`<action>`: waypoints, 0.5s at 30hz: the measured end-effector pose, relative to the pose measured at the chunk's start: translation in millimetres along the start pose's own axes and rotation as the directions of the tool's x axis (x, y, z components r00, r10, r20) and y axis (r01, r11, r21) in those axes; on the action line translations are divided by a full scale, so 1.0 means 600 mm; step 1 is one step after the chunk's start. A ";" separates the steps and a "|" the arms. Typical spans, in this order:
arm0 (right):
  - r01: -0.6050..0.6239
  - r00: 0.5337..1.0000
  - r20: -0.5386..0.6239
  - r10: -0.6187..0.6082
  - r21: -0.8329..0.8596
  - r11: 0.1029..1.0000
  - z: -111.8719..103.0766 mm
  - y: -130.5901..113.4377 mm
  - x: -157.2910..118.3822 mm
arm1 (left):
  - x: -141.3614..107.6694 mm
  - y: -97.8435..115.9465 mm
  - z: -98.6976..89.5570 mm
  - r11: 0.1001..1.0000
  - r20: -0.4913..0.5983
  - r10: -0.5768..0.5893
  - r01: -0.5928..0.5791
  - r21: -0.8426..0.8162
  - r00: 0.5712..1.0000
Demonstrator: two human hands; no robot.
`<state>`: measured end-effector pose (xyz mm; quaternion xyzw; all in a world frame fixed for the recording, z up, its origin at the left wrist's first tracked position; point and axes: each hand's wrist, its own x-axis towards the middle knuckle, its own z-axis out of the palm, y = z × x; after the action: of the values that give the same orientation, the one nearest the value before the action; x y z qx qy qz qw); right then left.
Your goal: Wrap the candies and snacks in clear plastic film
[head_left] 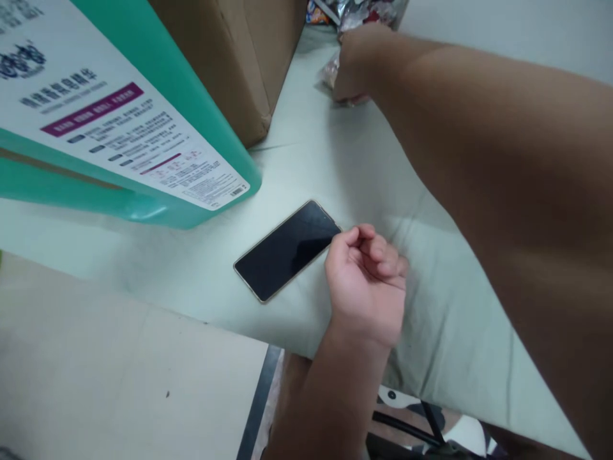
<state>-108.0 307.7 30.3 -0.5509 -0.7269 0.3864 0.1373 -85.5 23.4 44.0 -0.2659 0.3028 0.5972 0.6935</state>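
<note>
My left hand [366,271] is palm up, its fingers curled in toward the thumb, and nothing shows in them. Its thumb side is right beside the top corner of a smartphone [287,252], which lies screen up and dark on the pale green cloth [306,160]. At the far end of the cloth, my right hand [361,61] is closed around a clear plastic packet [330,71]; its fingers are mostly hidden behind the back of the hand. Just beyond it are more shiny wrapped packets [373,13], cut off by the upper edge.
A large green jug [230,153] with a white printed label stands at the left. Behind it is a brown cardboard box [253,70]. The cloth's front edge runs above a pale floor [119,358]. Black bars [407,429] and a patterned fabric show below at the right.
</note>
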 end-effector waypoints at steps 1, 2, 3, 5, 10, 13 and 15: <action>-0.026 1.000 -0.009 0.025 -0.108 0.994 -0.002 0.001 -0.026 | -0.001 0.000 -0.002 1.000 0.011 0.012 -0.012 0.028 1.000; -0.034 0.999 -0.016 0.031 -0.220 0.975 -0.005 0.004 -0.055 | -0.003 0.000 -0.004 0.998 0.024 0.030 -0.032 0.055 0.999; -0.029 1.000 -0.020 0.024 -0.315 0.949 -0.009 0.009 -0.085 | -0.004 -0.003 -0.006 0.996 0.039 0.047 -0.050 0.080 0.998; 0.006 1.000 -0.010 -0.011 -0.415 0.910 -0.022 0.025 -0.152 | -0.007 -0.010 -0.008 0.989 0.070 0.076 -0.084 0.119 0.995; 0.019 0.998 -0.057 -0.038 -0.293 0.956 -0.083 0.116 -0.364 | -0.009 -0.048 -0.009 0.932 0.164 0.221 -0.258 0.257 0.961; -0.089 0.990 -0.066 0.128 0.418 0.904 -0.104 0.206 -0.506 | -0.007 -0.089 -0.015 0.827 0.304 0.312 -0.415 0.379 0.900; -0.066 0.978 -0.104 0.182 0.672 0.737 -0.101 0.266 -0.588 | -0.004 -0.126 -0.025 0.716 0.445 0.273 -0.489 0.498 0.853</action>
<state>166.2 27.6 36.2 -0.5428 -0.4893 0.5816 0.3573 -12.4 -0.2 35.9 0.1416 0.3986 0.6399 0.6415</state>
